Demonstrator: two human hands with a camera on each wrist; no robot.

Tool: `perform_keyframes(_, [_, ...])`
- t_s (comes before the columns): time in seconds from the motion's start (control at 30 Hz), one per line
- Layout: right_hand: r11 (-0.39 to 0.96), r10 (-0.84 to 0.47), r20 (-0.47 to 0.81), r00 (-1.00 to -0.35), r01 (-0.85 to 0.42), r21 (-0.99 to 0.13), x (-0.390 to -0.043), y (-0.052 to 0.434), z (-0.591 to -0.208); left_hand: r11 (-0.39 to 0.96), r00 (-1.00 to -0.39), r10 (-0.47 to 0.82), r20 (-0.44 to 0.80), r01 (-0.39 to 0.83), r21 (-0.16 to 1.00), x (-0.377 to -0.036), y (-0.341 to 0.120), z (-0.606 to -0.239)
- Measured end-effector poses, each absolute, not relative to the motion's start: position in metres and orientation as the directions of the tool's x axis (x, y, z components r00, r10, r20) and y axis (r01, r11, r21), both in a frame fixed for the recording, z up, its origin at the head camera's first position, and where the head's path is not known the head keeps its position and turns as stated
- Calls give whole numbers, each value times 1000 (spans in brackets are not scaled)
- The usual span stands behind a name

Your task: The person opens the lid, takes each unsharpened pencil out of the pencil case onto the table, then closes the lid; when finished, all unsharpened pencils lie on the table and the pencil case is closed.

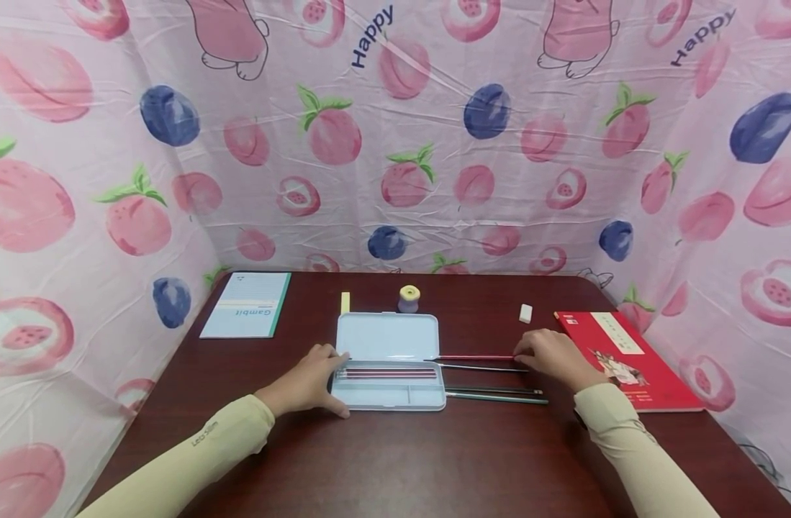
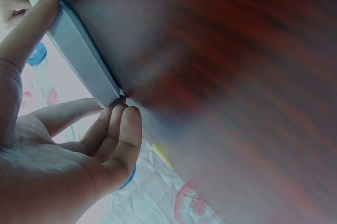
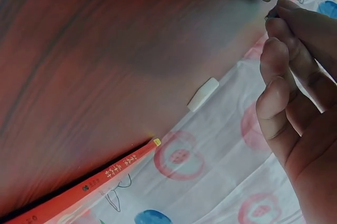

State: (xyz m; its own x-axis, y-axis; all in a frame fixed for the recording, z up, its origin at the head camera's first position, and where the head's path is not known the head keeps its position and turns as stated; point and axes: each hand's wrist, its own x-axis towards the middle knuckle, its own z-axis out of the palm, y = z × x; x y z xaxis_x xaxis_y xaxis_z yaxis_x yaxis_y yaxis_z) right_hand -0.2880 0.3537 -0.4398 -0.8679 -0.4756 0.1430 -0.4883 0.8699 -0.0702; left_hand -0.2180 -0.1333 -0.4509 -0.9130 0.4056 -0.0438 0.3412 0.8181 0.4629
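Observation:
An open light-blue pencil case (image 1: 387, 337) lies at the middle of the dark wooden table (image 1: 395, 460), with red pencils (image 1: 385, 373) in its tray. My left hand (image 1: 333, 380) holds the case's left end; in the left wrist view the thumb (image 2: 32, 24) lies along one side and the fingers (image 2: 120, 129) touch a corner of the case (image 2: 79, 50). My right hand (image 1: 521, 354) pinches the end of a red pencil (image 1: 476, 357) that lies just right of the case. A grey pencil (image 1: 482, 367) and two dark pencils (image 1: 495, 395) lie beside it.
A white eraser (image 1: 525, 312) and a red book (image 1: 628, 360) lie at the right; both the eraser (image 3: 204, 94) and the book (image 3: 84, 187) show in the right wrist view. Behind the case stand a purple sharpener (image 1: 409, 298) and a yellow strip (image 1: 345, 302). A blue notebook (image 1: 246, 303) lies far left.

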Motion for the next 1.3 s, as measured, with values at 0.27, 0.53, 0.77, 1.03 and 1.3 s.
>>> perform_keyframes(0.27, [865,-492,133,-861,-501,-43,-290,354,-445,817,-911,410,-26,355,455,-218,-133,-451])
perform_keyframes(0.53, [859,-498,170,-851,-510,-38,-286,349,-443,816,-911,410,-32,351,459,-218,-133,-451])
perform_keyframes(0.77, [834,-510,274,-815,-547,-75,-271,321,-434,818,-912,409,-34,350,457,-217,-134,-451])
perform_keyframes(1.03, [780,-572,331,-750,-623,-63,-254,281,-433,813,-911,411,-27,352,463,-218,-134,-451])
perform_keyframes(1.3, [725,-638,328,-697,-687,-52,-247,257,-437,817,-913,405,-38,343,464,-218,-134,-452])
